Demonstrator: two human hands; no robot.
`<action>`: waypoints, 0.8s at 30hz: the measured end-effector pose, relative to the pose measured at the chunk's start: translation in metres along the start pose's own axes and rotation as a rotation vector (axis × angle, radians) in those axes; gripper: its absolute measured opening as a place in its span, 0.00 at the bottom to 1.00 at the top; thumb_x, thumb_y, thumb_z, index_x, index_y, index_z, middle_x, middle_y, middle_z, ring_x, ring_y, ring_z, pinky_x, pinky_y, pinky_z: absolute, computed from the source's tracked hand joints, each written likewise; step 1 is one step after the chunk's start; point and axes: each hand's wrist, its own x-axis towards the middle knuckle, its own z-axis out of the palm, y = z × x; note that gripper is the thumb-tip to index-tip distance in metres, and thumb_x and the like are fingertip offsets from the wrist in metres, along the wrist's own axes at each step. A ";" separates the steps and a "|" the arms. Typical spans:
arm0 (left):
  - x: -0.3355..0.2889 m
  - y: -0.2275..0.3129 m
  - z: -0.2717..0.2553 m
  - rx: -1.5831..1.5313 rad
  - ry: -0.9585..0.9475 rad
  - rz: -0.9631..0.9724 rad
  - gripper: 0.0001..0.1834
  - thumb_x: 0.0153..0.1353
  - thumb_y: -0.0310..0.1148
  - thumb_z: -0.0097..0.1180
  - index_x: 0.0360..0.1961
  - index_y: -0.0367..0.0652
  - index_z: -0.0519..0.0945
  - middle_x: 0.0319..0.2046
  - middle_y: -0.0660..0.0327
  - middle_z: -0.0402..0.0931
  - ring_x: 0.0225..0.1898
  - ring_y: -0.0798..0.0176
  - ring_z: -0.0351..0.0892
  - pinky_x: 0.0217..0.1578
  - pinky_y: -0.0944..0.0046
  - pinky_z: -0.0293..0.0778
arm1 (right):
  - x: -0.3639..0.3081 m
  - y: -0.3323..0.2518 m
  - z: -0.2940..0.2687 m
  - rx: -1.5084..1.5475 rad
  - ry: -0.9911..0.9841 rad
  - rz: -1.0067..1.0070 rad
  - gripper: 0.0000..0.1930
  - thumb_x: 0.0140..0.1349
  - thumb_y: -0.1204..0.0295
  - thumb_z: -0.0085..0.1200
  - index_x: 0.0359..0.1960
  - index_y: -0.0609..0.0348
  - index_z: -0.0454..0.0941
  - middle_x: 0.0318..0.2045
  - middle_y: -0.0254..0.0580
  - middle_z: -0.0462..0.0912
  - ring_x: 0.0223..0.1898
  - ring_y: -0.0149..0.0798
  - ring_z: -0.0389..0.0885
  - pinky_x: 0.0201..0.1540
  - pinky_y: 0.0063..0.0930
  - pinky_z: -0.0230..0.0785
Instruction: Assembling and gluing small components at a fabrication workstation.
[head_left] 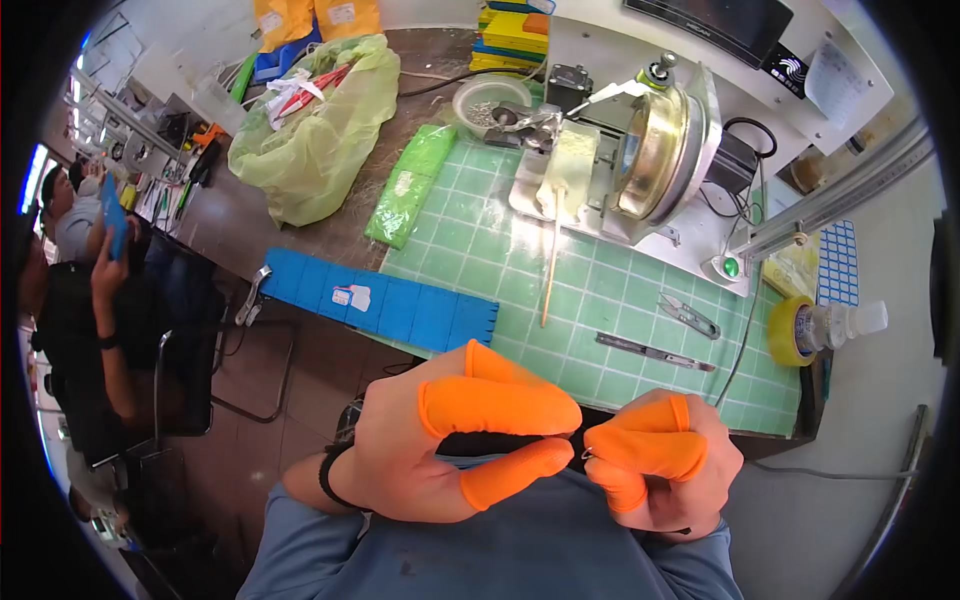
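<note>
Both my hands are above my lap, in front of the table's near edge, with orange finger covers on thumbs and fingers. My left hand brings its thumb and forefinger almost together at the tips; what they hold, if anything, is too small to tell. My right hand is closed in a pinch. A tiny thin shiny loop, metal-looking, sticks out at its fingertips, close to the left fingertips. Nearest the hands on the green gridded mat lie tweezers and small thread snips.
A machine with a brass-coloured wheel stands on the mat, a wooden stick before it. Leftward are a blue strip, green packet, bowl of small parts and yellow-green bag. Tape is at right; people sit left.
</note>
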 end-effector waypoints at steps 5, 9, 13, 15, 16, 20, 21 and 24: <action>-0.013 0.007 -0.002 -0.034 -0.040 -0.067 0.18 0.50 0.15 0.74 0.42 0.34 0.85 0.38 0.51 0.86 0.35 0.61 0.86 0.33 0.67 0.79 | -0.005 -0.001 0.002 -0.042 -0.054 -0.040 0.12 0.52 0.73 0.76 0.39 0.55 0.89 0.29 0.35 0.85 0.20 0.35 0.78 0.22 0.25 0.68; -0.021 -0.006 -0.011 0.012 -0.075 -0.023 0.16 0.55 0.19 0.73 0.45 0.39 0.86 0.40 0.57 0.87 0.37 0.63 0.86 0.36 0.68 0.80 | -0.010 0.001 0.009 -0.242 -0.109 -0.082 0.14 0.49 0.71 0.78 0.37 0.56 0.88 0.27 0.35 0.83 0.20 0.36 0.78 0.20 0.26 0.66; -0.040 -0.014 -0.018 -0.005 0.022 -0.075 0.13 0.59 0.21 0.71 0.45 0.41 0.85 0.40 0.59 0.87 0.40 0.61 0.88 0.40 0.67 0.82 | -0.006 0.002 0.026 -0.319 -0.208 -0.091 0.16 0.49 0.71 0.77 0.38 0.58 0.85 0.27 0.38 0.82 0.21 0.38 0.77 0.20 0.29 0.65; -0.046 -0.020 -0.025 0.017 0.048 -0.086 0.13 0.59 0.21 0.71 0.45 0.41 0.85 0.40 0.59 0.87 0.40 0.60 0.88 0.40 0.66 0.82 | -0.006 0.000 0.034 -0.348 -0.272 -0.063 0.15 0.49 0.69 0.77 0.36 0.55 0.84 0.29 0.36 0.82 0.25 0.40 0.76 0.26 0.30 0.65; -0.049 -0.022 -0.029 0.028 0.049 -0.100 0.13 0.59 0.21 0.71 0.45 0.40 0.85 0.40 0.58 0.87 0.40 0.60 0.88 0.39 0.66 0.82 | -0.007 -0.002 0.037 -0.392 -0.320 -0.016 0.15 0.48 0.66 0.77 0.34 0.51 0.83 0.31 0.33 0.82 0.30 0.41 0.75 0.33 0.31 0.65; -0.057 -0.027 -0.045 0.030 0.064 -0.082 0.14 0.58 0.20 0.70 0.45 0.40 0.85 0.40 0.58 0.86 0.39 0.59 0.88 0.39 0.66 0.82 | -0.004 -0.007 0.056 -0.500 -0.339 -0.055 0.15 0.47 0.67 0.78 0.33 0.51 0.83 0.30 0.33 0.83 0.30 0.41 0.75 0.34 0.32 0.64; -0.059 -0.028 -0.047 0.034 0.074 -0.067 0.14 0.58 0.20 0.70 0.46 0.40 0.85 0.40 0.58 0.86 0.39 0.58 0.88 0.39 0.66 0.82 | -0.001 -0.010 0.060 -0.488 -0.348 -0.043 0.15 0.47 0.68 0.77 0.33 0.52 0.83 0.30 0.33 0.83 0.30 0.41 0.75 0.34 0.33 0.64; -0.066 -0.032 -0.053 0.054 0.091 -0.047 0.15 0.58 0.19 0.70 0.46 0.40 0.85 0.40 0.57 0.86 0.38 0.58 0.87 0.38 0.66 0.82 | 0.008 -0.012 0.069 -0.473 -0.394 -0.083 0.14 0.48 0.69 0.77 0.33 0.54 0.83 0.29 0.35 0.82 0.27 0.42 0.76 0.31 0.33 0.64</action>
